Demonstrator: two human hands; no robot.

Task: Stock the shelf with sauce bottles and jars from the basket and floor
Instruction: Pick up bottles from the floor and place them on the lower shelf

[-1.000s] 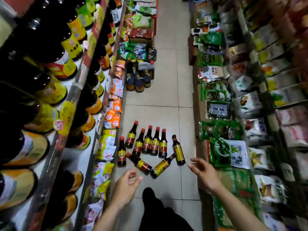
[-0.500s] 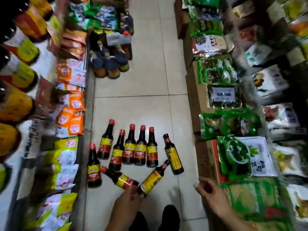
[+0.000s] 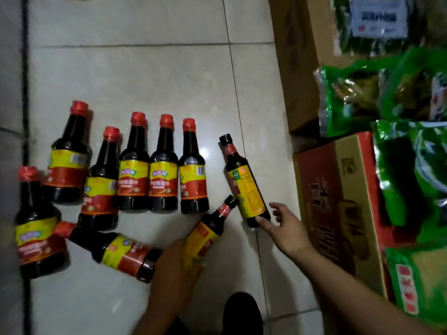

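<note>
Floor (image 3: pixel 145 76): pale glossy tiles in a shop aisle, carrying a cluster of dark sauce bottles seen from above.
Red-capped bottles (image 3: pixel 162 175): six squat ones with yellow-and-red labels, ranged side by side at left and centre, caps pointing away from the person; three in the middle touch at the shoulders.
Toppled bottle (image 3: pixel 116 250): a seventh of the same kind, lying on its side in front of the row, cap to the left, base near the left hand.
Slanted slim bottle (image 3: pixel 212 228): black-capped, lying at an angle with its neck aimed up and to the right.
Left hand (image 3: pixel 176 264): laid over the lower end of the slanted slim bottle, its grip closed around the body, fingers curling over the label.
Yellow-labelled slim bottle (image 3: pixel 244 182): black-capped, to the right of the row, its base toward the person.
Right hand (image 3: pixel 283 228): grip wide and holding nothing, fingers spread, one fingertip touching that bottle's base.
Right edge: a plain brown carton (image 3: pixel 300 68) and a red-printed carton (image 3: pixel 338 201), with green packets (image 3: pixel 411 177) on top.
Bottom edge: a dark shoe (image 3: pixel 242 313) between the two forearms.
</note>
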